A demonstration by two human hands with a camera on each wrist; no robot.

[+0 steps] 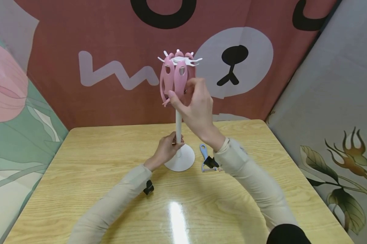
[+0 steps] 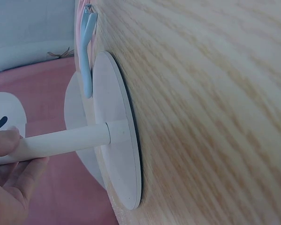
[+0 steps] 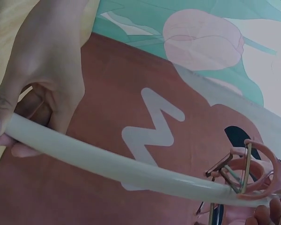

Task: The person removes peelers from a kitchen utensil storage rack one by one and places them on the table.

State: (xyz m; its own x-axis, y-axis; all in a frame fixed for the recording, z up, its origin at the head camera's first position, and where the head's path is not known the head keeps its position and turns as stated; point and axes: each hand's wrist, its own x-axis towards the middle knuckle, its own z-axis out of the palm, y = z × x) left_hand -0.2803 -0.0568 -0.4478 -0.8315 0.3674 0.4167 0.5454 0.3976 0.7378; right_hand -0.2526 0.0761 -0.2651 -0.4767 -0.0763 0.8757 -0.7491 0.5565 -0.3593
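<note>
A white stand has a round base (image 1: 183, 162) on the table, an upright pole (image 1: 178, 123) and a hooked top (image 1: 180, 60). Several pink peelers (image 1: 179, 79) hang from the hooks in a ring. My left hand (image 1: 165, 150) grips the pole low down, just above the base, as the left wrist view also shows. At the ring's right side my right hand (image 1: 198, 105) pinches the lower part of a pink peeler between thumb and fingers. Metal blades show in the right wrist view, where the right fingertips (image 3: 274, 213) are partly cut off.
To the right of the base lies a blue peeler (image 1: 203, 150), with a bit of something pink beside it, mostly hidden by the right wrist. A wooden table (image 1: 116, 152) carries everything. Printed cloth (image 1: 110, 34) hangs behind and at both sides.
</note>
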